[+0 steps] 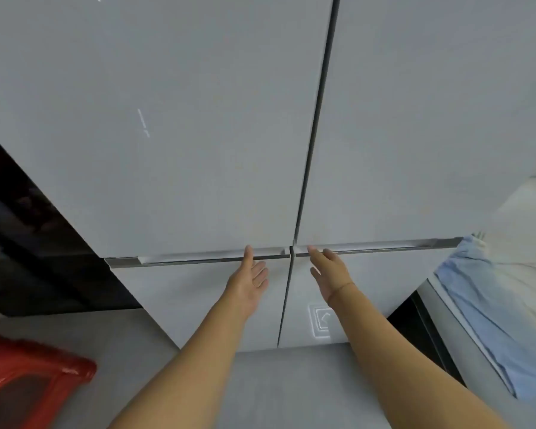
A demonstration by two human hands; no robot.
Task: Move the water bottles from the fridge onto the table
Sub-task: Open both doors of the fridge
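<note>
A tall pale grey fridge (198, 134) fills the view, with two upper doors and two lower doors, all closed. A dark vertical seam (317, 119) divides left from right. A recessed handle groove (198, 258) runs along the bottom edge of the upper doors. My left hand (251, 275) reaches up with its fingers apart, its fingertips at the groove of the upper left door. My right hand (328, 272) is also spread, fingertips at the groove of the upper right door. Neither hand holds anything. No water bottles or table are visible.
A red plastic stool (28, 376) stands on the grey floor at the lower left. A dark unit (22, 236) sits left of the fridge. On the right, a light blue cloth (489, 317) hangs over a pale counter edge.
</note>
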